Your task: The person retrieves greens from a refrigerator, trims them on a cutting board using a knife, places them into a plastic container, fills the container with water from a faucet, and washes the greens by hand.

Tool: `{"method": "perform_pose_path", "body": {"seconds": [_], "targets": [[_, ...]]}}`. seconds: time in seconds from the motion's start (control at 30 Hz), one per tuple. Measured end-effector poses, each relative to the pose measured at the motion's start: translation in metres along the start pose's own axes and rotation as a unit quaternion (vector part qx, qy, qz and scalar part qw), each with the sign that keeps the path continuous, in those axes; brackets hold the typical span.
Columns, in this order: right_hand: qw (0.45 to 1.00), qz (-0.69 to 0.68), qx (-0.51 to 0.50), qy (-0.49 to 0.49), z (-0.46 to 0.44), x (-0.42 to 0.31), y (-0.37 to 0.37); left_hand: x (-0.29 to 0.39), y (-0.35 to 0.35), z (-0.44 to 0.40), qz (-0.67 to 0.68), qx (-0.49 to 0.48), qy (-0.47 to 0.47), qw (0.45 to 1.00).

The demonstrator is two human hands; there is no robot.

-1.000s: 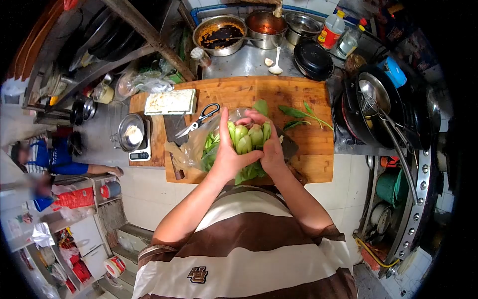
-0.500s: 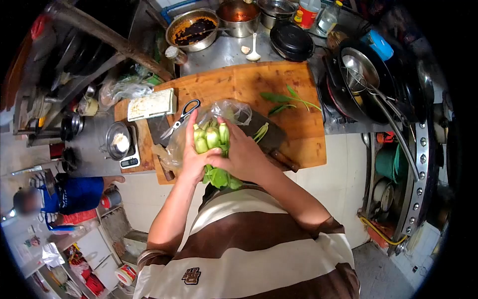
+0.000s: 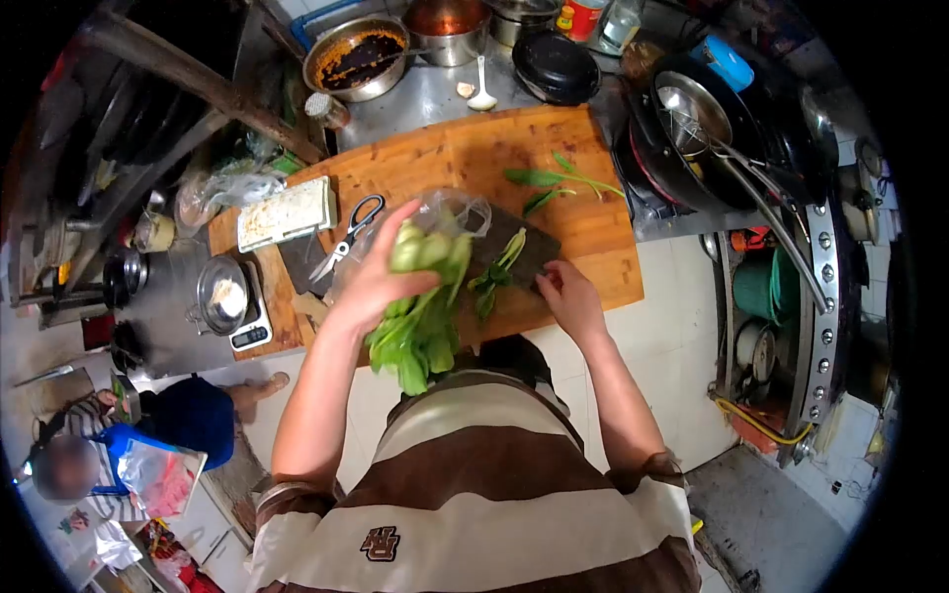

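A bunch of leafy greens (image 3: 420,326) is in my left hand (image 3: 374,289), pale stems up and leaves hanging toward my body. My right hand (image 3: 573,301) is at the right edge of a dark flat surface (image 3: 539,247) on the wooden board (image 3: 618,257). Its fingers are pressed together, and what they hold is hidden. Between the hands lies a small green stalk (image 3: 509,255). Behind the bunch is a clear plastic bag (image 3: 465,210). Scissors (image 3: 348,237) rest to the left, and loose leaves (image 3: 554,180) lie at the back right.
A white container (image 3: 287,212) and a scale (image 3: 253,333) with a metal bowl (image 3: 224,294) are on the left. Pans (image 3: 358,54), a ladle (image 3: 481,87) and a black lid (image 3: 557,67) stand behind. A wok (image 3: 652,128) is right. Another person (image 3: 188,425) is at lower left.
My right hand has let go of the greens and moved right to the dark surface's edge. My left hand keeps the bunch, now tilted. The other person has shifted toward the lower left.
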State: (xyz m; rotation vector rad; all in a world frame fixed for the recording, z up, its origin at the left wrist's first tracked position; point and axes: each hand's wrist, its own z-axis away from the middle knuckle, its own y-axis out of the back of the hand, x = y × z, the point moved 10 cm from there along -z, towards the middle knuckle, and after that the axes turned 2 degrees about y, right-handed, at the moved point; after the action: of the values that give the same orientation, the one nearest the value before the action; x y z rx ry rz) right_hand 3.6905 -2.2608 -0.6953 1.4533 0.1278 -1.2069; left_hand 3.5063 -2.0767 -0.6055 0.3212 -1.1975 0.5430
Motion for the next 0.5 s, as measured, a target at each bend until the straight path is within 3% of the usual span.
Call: {"method": "perform_pose_path", "body": {"seconds": [0.07,0.13,0.23,0.33,0.43,0.5], "targets": [[0.991,0.123,-0.040,0.036,0.012,0.001,-0.009,0.012,-0.026,-0.018,-0.284,0.007,-0.019,0.958],[0.959,0.269,-0.023,0.086,0.018,-0.005,-0.009,-0.009,-0.058,-0.041,-0.301,-0.007,-0.030,0.953],[0.944,0.321,-0.037,0.073,0.014,0.002,-0.014,-0.054,-0.094,-0.063,-0.313,-0.056,0.092,0.944],[0.954,0.268,-0.100,0.090,0.004,0.017,-0.024,-0.071,-0.098,-0.073,-0.434,0.040,0.002,0.900],[0.956,0.224,-0.159,0.105,-0.003,0.026,-0.032,-0.077,-0.105,-0.067,-0.459,0.038,0.066,0.885],[0.960,0.201,-0.163,0.104,-0.007,0.024,-0.025,-0.066,-0.109,-0.061,-0.419,0.031,0.085,0.904]]}}
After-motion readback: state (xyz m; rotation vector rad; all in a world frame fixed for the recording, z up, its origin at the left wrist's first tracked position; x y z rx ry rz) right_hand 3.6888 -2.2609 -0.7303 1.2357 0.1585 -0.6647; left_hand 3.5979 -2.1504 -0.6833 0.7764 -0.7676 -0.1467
